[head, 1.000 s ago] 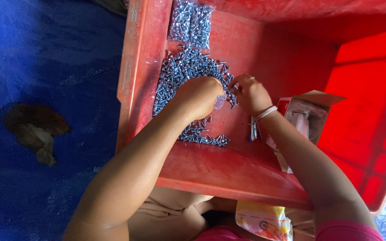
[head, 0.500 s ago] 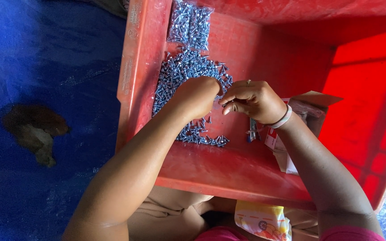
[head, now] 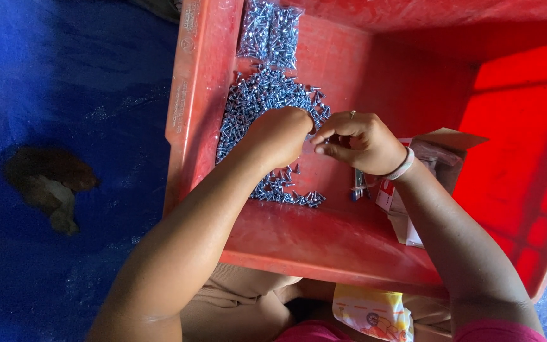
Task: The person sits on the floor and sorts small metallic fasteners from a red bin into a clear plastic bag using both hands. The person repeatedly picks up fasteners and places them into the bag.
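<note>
Blue tarp floor w/ brown stain at left, bright daylight.

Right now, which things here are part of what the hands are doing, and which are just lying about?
In use:
left hand
right hand
loose screws
red crate

Lying about:
bagged screws
open carton
blue tarp
brown scrap
yellow packet

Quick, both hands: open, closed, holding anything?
Left hand: closed in a fist over the pile of small silver metal screws; contents hidden.
Right hand: fingertips pinched; held item too small to tell.
</note>
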